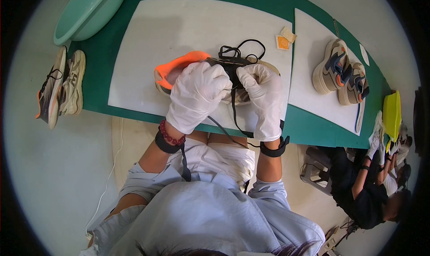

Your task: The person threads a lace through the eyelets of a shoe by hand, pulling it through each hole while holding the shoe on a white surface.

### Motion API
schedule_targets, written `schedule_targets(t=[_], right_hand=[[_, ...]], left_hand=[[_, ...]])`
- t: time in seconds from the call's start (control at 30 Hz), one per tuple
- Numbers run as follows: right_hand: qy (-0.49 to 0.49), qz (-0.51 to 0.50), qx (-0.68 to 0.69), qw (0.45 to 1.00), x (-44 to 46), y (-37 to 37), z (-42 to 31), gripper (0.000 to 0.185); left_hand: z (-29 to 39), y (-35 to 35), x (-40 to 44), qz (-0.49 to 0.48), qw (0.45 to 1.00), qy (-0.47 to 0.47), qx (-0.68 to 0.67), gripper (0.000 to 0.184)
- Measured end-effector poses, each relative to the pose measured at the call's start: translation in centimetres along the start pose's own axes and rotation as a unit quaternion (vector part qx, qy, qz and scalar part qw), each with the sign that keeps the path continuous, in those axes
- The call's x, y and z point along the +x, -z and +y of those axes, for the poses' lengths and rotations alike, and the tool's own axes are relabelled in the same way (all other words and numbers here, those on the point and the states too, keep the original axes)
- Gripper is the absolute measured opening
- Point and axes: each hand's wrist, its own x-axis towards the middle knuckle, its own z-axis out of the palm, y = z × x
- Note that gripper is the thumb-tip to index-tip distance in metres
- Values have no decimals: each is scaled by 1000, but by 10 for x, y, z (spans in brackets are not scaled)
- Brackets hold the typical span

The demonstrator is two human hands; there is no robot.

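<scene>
A shoe with an orange collar (166, 73) lies on the white mat in front of me, its toe pointing to the right. Both my hands wear white gloves and are over its dark lacing area. My left hand (197, 92) is closed at the shoe's middle, its fingertips pinched on the black shoelace (234, 108). Facing it, my right hand (263, 91) has curled fingers and also pinches the lace. Loops of lace stand up behind the shoe, and one end hangs down over the mat. The gloves hide much of the shoe's upper.
The white mat (148, 32) covers much of the green table (309, 121). Two small paper packets (283, 42) lie at its right. Another pair of shoes (333, 70) stands on a second mat. At left are worn sneakers (71, 83) and a mint basin (92, 14). A co-worker (358, 184) sits lower right.
</scene>
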Motion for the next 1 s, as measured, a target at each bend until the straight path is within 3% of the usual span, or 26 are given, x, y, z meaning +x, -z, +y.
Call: schedule_targets(t=[0.47,1.0], right_hand=[[-22,27,154,987,-8,-2,-18,25],[-13,44,191,981,-8,-4,-21,25]], left_hand=[[-2,0,-1,-9,1000,-6,-5,12],[-1,1,-1,-9,1000,-11,-2,12]])
